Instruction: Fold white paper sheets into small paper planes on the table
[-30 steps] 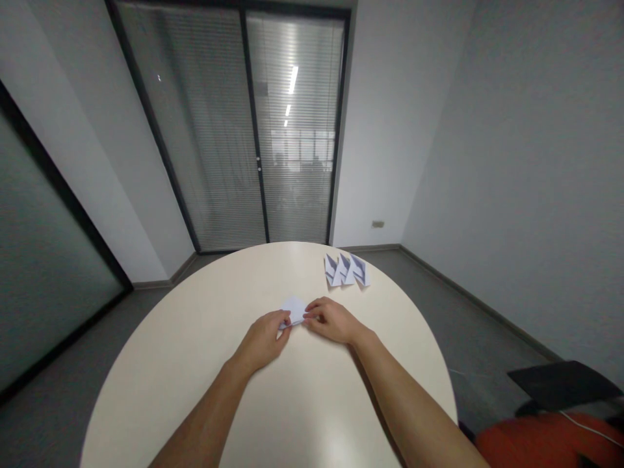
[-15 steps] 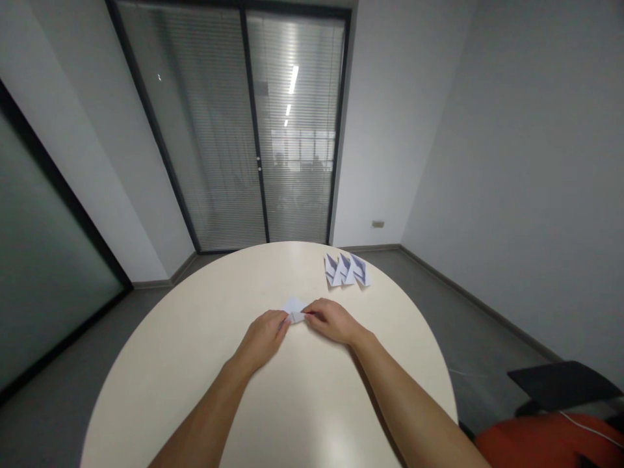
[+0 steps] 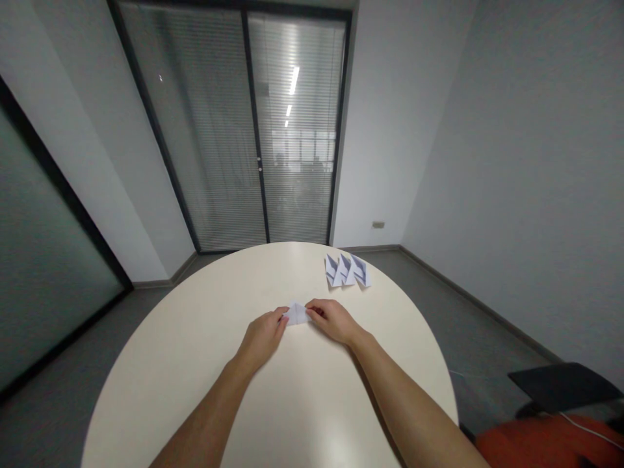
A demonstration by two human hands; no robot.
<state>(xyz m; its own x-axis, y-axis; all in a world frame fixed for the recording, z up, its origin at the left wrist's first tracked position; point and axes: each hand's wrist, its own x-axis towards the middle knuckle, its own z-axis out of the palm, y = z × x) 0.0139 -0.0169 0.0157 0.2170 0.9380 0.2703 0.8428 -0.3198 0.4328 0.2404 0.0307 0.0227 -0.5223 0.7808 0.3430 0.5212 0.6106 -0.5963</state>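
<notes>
Between my hands, over the middle of the round table, is a small white folded paper (image 3: 297, 314) with a crease down its centre. Its left edge is pinched in my left hand (image 3: 266, 331). The fingers of my right hand (image 3: 334, 320) are closed on its right edge. Beyond my right hand, near the table's far edge, three folded paper pieces (image 3: 346, 270) lie in an overlapping row.
The cream round table (image 3: 185, 344) spans the lower view. A red chair (image 3: 546, 442) and a black panel (image 3: 565, 383) are at the lower right. Glass doors with blinds (image 3: 297, 195) stand behind the table.
The paper between my hands shows a different face, a peaked shape with a centre crease instead of a narrow raised flap. My hands have moved slightly apart; the three pieces have not moved.
</notes>
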